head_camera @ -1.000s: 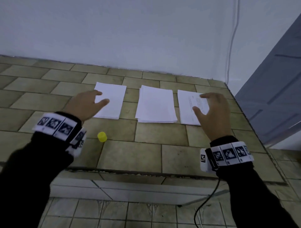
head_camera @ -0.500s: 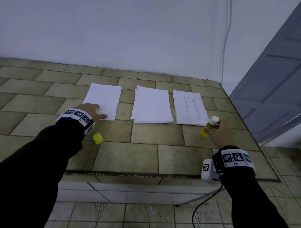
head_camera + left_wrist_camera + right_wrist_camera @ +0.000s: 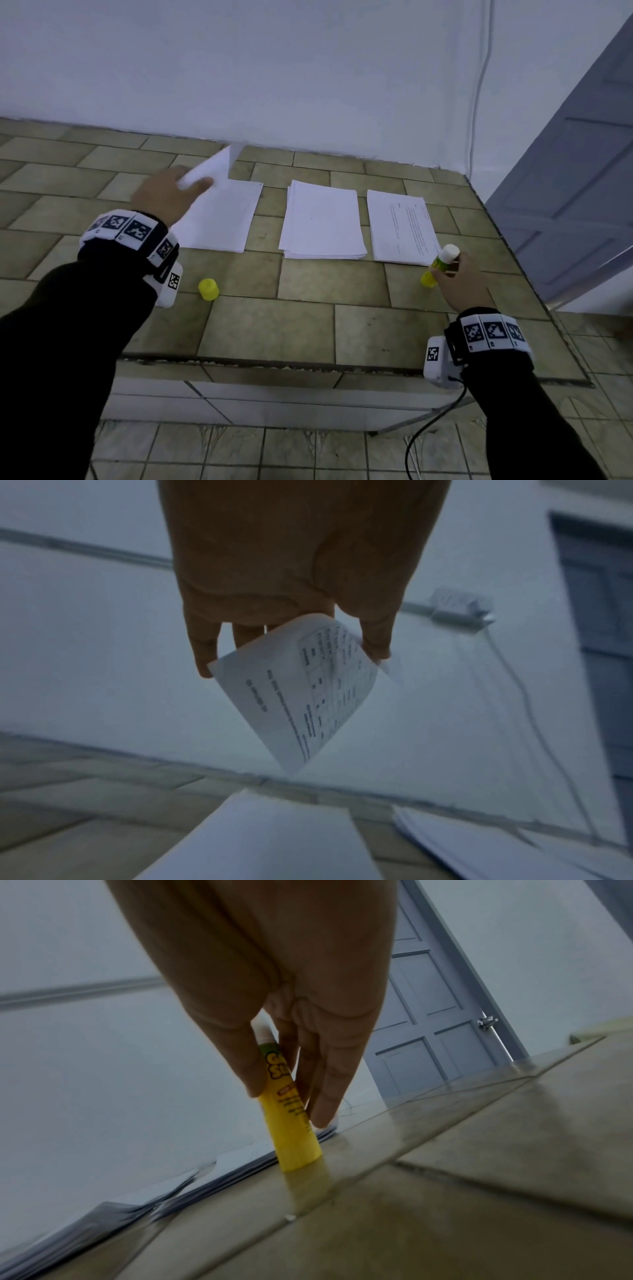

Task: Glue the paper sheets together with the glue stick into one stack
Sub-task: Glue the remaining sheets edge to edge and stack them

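White paper lifts at ten o'clock: our left hand pinches a top sheet off the left pile, presumably to add it to the stack. At four o'clock our right hand, fingers closed round it, stands the uncapped glue stick upright on the desk, ready.

The left hand covers the near left corner of the left sheet on the bench. In the left wrist view the print on the lifted sheet is too blurred to read. The right hand hides the glue stick label partly, and the sheets behind it are smeared.
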Motion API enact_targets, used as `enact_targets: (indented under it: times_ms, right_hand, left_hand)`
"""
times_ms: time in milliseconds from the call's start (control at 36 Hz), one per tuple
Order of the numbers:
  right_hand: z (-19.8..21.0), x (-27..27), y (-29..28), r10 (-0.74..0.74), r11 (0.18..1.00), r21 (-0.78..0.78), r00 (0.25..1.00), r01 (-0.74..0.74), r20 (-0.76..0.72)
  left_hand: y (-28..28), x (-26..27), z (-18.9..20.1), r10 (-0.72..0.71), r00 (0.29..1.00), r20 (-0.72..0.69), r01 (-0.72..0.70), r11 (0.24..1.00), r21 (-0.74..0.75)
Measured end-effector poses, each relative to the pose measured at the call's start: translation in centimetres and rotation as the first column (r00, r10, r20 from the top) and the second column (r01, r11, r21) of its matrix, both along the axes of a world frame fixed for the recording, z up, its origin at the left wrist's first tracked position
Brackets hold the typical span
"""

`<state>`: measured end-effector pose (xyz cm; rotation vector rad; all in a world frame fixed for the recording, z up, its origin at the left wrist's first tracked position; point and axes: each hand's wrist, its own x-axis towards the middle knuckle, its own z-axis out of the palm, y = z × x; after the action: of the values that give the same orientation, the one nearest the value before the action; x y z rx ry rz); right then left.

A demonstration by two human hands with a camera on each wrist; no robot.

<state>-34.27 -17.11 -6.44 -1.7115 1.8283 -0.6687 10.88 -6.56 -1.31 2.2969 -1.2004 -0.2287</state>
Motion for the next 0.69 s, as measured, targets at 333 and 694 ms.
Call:
enact_targets:
  times_ms: [333, 694]
  right_hand:
    - [0.4, 0.9, 0.4, 0.146, 0.989, 0.007, 0.989, -0.146, -0.017]
    - [0.7, 2.9, 2.5, 0.335, 0.941, -0.001, 0.93, -0.339, 0.149]
  left_hand:
    - [4.0, -10.5, -1.3, -0.699, 0.713, 0.051, 0.699, 0.715, 0.037]
    - [6.6, -13.5, -7.3, -0.855, 0.517, 0.039, 0.713, 0.455, 0.534]
